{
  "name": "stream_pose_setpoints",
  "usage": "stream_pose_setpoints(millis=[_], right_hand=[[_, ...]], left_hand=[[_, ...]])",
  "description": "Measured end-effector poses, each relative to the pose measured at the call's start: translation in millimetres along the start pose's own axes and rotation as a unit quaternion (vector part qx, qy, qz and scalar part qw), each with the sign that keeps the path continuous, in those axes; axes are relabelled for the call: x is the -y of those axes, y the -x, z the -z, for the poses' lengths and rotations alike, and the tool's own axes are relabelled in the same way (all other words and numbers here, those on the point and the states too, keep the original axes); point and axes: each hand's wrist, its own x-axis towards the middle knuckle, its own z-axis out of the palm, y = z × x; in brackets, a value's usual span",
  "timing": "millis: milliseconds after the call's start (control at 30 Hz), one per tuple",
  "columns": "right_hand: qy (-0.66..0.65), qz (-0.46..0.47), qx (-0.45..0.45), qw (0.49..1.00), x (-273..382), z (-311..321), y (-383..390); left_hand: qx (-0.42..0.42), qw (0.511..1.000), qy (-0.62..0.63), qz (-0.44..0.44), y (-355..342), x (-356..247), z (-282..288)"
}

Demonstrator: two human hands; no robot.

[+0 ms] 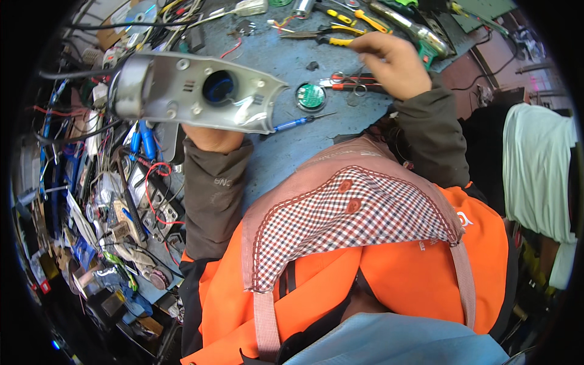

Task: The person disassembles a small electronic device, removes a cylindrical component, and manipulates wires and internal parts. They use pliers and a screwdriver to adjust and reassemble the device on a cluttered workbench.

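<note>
Holding up the grey shell (164, 91) looks like the left hand's (213, 139) job, coming in from underneath; its fingers are hidden behind the shell, so cannot tell how they close; the right hand (394, 66) is well to the right of the shell, fingers loosely bent with a gap at the thumb, nothing visible in them, tips near the yellow-handled pliers (337, 41), contact unclear; the shell itself is up over the bench (283, 152), hollow side showing, with posts (171, 113) and a dark round opening (219, 87) exposed; no cover lies over that side, so the opened-up state reads as done, closing it as not done; a green circuit board (310, 95) sits apart, right of the shell, in a round holder; whether it belongs to the shell, cannot tell; a blue screwdriver (292, 124) lies just beside the shell's right end, not in use; the red-handled tool (365, 79) is further right of the shell, also unheld; a black cable (73, 75) runs at the shell's left end, join unclear; overall judgement: partway, shell open, nothing visibly being fastened.
</note>
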Motion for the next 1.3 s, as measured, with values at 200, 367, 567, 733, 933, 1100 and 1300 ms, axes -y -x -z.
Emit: stream_pose_setpoints(millis=[200,367,567,733,933,1100,1300], right_hand=[[0.214,0.027,-0.024,0.976,-11,-1,-21],[0.297,0.0,0.048,0.954,-39,-23,-37],[0.038,-0.109,0.089,0.989,-49,-11,-45],[-0.534,-0.147,0.12,0.823,-23,11,-17],[-0.625,-0.051,0.114,0.77,5,12,3],[-0.702,-0.079,0.103,0.701,21,7,10],[-0.347,-0.055,0.055,0.935,-8,15,-1]], left_hand=[[0.026,0.999,-0.043,0.012,-1,12,-17],[0.025,0.997,-0.079,0.011,-3,7,-9],[-0.015,0.647,-0.746,-0.159,4,2,-5],[-0.009,0.609,-0.764,-0.212,3,9,-8],[0.01,0.939,-0.329,-0.103,2,9,-29],[-0.032,0.998,-0.051,-0.006,-13,-6,-51],[0.05,0.724,-0.631,-0.276,-34,22,-50]])
